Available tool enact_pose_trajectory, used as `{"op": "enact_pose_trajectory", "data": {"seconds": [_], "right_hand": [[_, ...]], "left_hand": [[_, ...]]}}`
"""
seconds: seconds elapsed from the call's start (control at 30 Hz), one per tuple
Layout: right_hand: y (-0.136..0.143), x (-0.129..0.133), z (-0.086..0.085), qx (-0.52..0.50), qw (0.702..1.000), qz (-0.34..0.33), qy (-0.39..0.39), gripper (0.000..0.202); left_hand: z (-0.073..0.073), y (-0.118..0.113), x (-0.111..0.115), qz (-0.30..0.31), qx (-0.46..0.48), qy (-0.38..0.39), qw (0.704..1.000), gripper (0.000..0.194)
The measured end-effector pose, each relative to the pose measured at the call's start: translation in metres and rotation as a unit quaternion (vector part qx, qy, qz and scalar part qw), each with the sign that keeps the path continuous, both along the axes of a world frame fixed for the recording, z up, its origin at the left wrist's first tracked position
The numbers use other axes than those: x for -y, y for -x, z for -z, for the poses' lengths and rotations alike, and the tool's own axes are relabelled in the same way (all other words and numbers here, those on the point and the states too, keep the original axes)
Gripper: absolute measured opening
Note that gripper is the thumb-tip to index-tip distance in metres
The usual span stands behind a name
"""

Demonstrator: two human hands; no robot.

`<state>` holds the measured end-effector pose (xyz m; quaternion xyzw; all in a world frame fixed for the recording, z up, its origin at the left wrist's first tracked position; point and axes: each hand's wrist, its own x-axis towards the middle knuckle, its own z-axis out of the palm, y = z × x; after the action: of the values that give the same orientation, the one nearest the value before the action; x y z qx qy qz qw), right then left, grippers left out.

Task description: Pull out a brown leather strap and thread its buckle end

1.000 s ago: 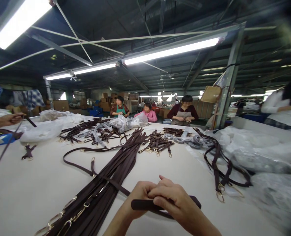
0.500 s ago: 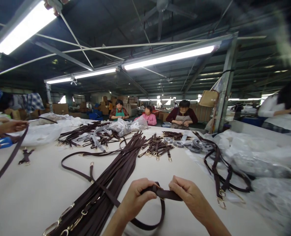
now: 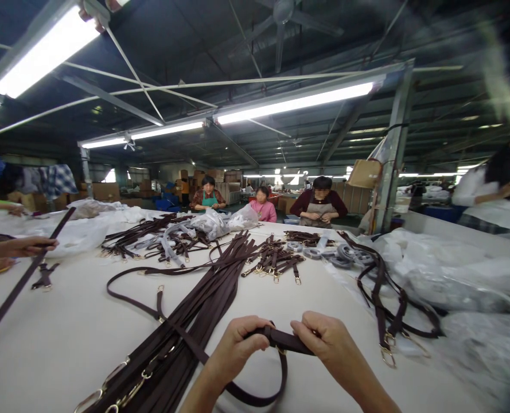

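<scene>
A dark brown strap (image 3: 291,342) is stretched between my two hands above the white table. My left hand (image 3: 241,344) pinches it near a fold, and my right hand (image 3: 323,338) grips it farther right. Just below the fold a small gold metal piece shows, partly covered by the strap. One loop of strap hangs beneath my hands and runs left. Beside my left forearm lies a long bundle of brown straps (image 3: 211,304) with gold clasps (image 3: 145,373) at its near end.
Short straps with gold hooks (image 3: 276,258) lie beyond the bundle. Linked straps (image 3: 381,287) and plastic bags (image 3: 474,338) are at the right. A co-worker's hand (image 3: 33,246) holds a strap at the left. Three people sit across the table (image 3: 332,373).
My right hand has shifted slightly left along the strap, and my left hand has moved a little left. The co-worker's hand at the left is lower, its strap now straighter.
</scene>
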<state>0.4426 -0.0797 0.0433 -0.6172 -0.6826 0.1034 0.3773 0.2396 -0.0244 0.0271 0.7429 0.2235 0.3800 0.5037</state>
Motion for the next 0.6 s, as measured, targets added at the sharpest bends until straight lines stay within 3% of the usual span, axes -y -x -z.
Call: {"op": "enact_pose_trajectory", "data": {"seconds": [0.13, 0.3, 0.5, 0.6], "right_hand": [[0.003, 0.001, -0.003, 0.027, 1.000, 0.010, -0.005, 0.043], [0.009, 0.001, -0.002, 0.022, 1.000, 0.014, -0.009, 0.043], [0.028, -0.007, 0.010, -0.107, 0.994, -0.014, 0.020, 0.049], [0.030, -0.009, 0.014, -0.169, 0.982, -0.070, 0.046, 0.052]], "left_hand": [[0.002, -0.001, 0.000, 0.010, 0.005, 0.013, 1.000, 0.023], [-0.010, 0.002, 0.005, -0.013, -0.017, -0.011, 1.000, 0.021], [-0.017, 0.011, 0.005, -0.023, -0.012, 0.030, 0.999, 0.025], [-0.017, 0.012, 0.005, -0.037, 0.020, 0.055, 0.998, 0.026]]}}
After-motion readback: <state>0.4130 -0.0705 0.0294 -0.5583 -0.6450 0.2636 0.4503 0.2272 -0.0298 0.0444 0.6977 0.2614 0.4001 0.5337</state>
